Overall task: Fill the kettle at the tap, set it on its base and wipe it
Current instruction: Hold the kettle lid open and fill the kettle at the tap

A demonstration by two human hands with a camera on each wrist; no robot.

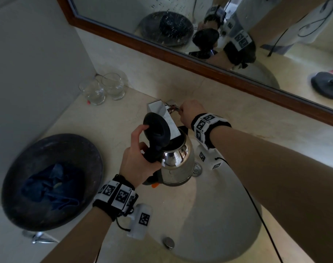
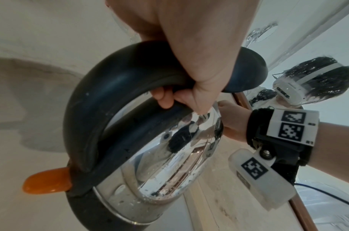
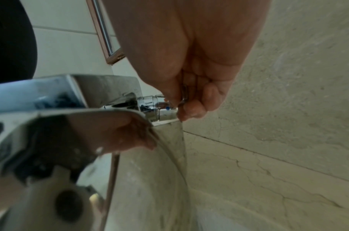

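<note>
You are looking at one kettle (image 1: 178,164), one tap (image 1: 162,115), two glasses (image 1: 103,89), one dark tray (image 1: 51,179), one blue cloth (image 1: 51,186), one sink (image 1: 219,215) and two hands.

The kettle (image 1: 178,162) hangs over the sink (image 1: 219,224) under the tap (image 1: 162,112), with a tray (image 1: 48,149) holding a cloth (image 1: 50,185) left and two glasses (image 1: 103,88) behind.
</note>
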